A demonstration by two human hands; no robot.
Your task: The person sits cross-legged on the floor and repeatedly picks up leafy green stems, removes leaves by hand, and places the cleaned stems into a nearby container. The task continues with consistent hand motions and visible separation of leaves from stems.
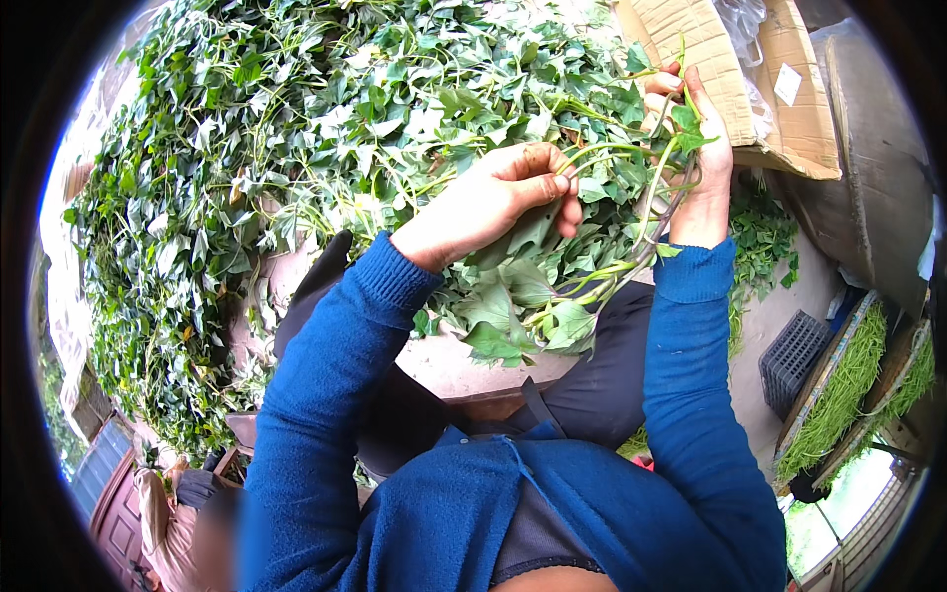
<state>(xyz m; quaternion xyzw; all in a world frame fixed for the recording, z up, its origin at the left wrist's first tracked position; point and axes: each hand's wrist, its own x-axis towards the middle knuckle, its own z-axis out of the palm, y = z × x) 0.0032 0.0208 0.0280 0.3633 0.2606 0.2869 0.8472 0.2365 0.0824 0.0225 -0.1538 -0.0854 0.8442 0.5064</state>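
Note:
My right hand [699,144], palm turned up, holds several leafy vine stems [655,229] that look like sweet potato vines. The stems hang over the wrist, and their broad leaves [510,333] droop above my lap. My left hand [518,189] pinches a thin green stem [603,148] between thumb and fingertips, just left of the right hand. That stem runs across to the right hand's bunch. Beyond both hands spreads a large heap of the same green vines [296,111], covering much of the floor ahead and to the left.
An open cardboard box [806,144] with clear plastic bags [743,26] stands close behind my right hand. On the right are a dark plastic crate [795,355] and round trays [830,374] of thin green stems. Another person [166,518] sits at the lower left.

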